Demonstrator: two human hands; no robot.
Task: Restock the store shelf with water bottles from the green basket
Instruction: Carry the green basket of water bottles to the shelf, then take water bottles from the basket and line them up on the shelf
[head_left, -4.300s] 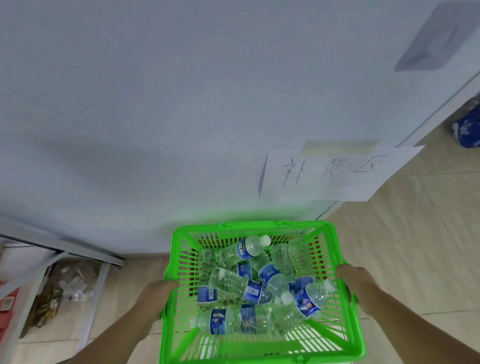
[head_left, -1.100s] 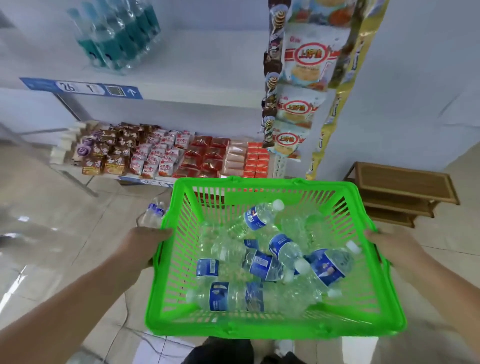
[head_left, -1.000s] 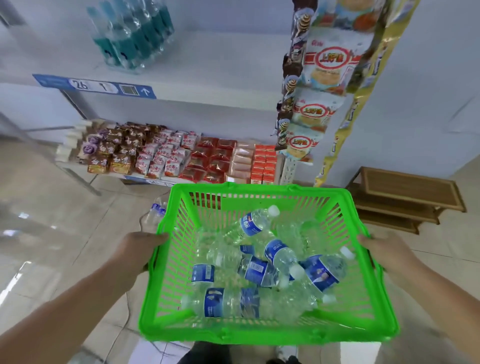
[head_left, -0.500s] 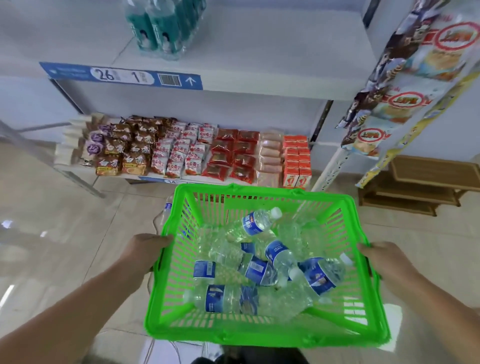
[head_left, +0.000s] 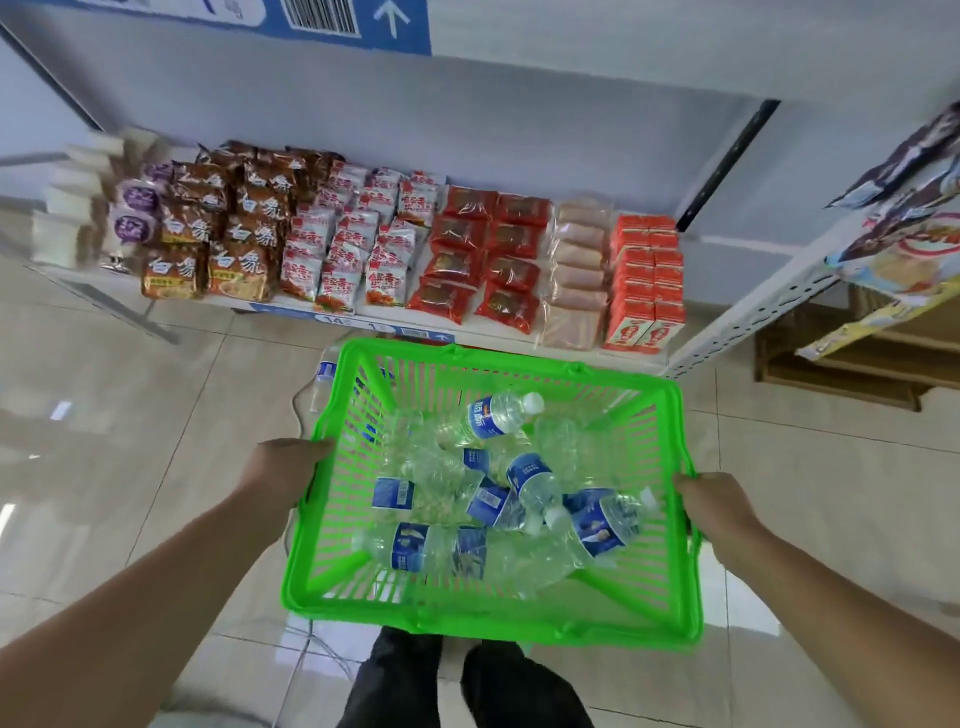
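Blue strip (head_left: 322, 23) on the upper shelf edge: a black-and-white barcode and a white arrow that points up.
Brown noodle packs (head_left: 208, 234) on the lower shelf: big white letters "白象".
Red-and-white packs (head_left: 358, 244): red writing, too small to read.
Price tag (head_left: 332, 319) on the lower shelf edge: the number "14".
Water bottles (head_left: 498, 415) in the green basket (head_left: 488, 623): blue labels with white writing, too small to read.
Hanging snack bags (head_left: 914, 249) on the right: a red ring, the words blurred.

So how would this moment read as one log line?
left hand: gripping green basket | right hand: same | water bottles: inside
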